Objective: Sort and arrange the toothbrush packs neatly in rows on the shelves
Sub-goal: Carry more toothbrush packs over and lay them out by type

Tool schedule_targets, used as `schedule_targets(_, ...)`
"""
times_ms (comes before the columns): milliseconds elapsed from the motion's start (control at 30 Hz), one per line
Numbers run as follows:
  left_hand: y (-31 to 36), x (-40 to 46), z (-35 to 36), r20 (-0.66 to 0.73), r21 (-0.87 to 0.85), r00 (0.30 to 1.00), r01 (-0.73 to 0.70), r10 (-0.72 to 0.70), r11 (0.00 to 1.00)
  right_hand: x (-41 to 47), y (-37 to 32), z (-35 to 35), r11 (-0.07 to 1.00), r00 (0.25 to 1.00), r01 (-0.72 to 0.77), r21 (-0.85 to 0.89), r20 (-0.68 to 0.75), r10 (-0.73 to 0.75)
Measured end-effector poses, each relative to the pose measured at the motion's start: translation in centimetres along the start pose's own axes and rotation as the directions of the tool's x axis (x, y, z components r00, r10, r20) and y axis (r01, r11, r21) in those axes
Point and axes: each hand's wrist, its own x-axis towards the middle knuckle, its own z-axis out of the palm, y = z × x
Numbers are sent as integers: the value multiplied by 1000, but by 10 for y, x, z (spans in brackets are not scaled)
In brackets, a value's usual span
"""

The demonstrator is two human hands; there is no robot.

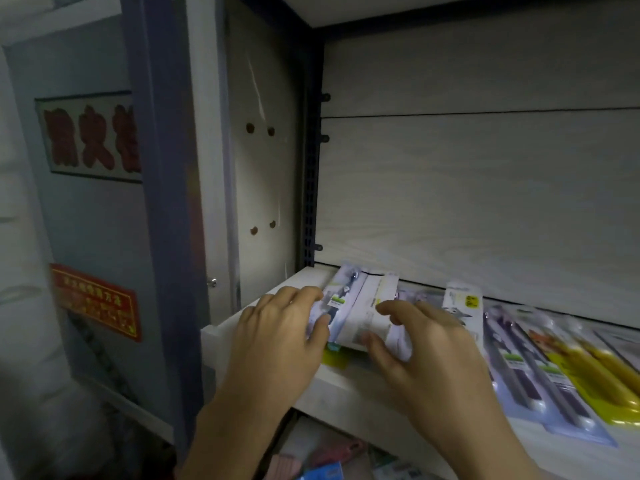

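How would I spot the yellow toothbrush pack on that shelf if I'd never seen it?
Start at the pale wooden shelf where both hands are busy. Follow the row of flat packs along it to the far right end. The yellow pack lies there, just right of the lilac packs, and it is the only bright yellow one with golden brushes inside.

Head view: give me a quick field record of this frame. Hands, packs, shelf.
left hand: grips the left edge of a small stack of packs
right hand: grips the same stack's right side
stack position: left end of the shelf, tilted up off the board
laid packs: lilac packs and a yellow pack lie flat in a row to the right
upright pack: stands behind the right hand
row state: unfinished
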Motion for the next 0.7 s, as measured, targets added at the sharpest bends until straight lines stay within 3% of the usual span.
schedule_targets(200,-16,20,11,106,-100,992,-55,66,993,16,-17,7,974,967,-64,-215,226,114)
schedule_targets(300,-28,25,13,115,-124,990,-66,81,990,20,-22,18,955,951,-67,-288,273,149)
schedule_targets(533,-47,26,9,140,-187,983,-90,117,978,17,-30,23,937,964,-93,-337,206,169)
schedule_targets(700,-52,23,11,150,-219,978,-107,142,970,8,-40,18,962,993,-79,-262,69,100)
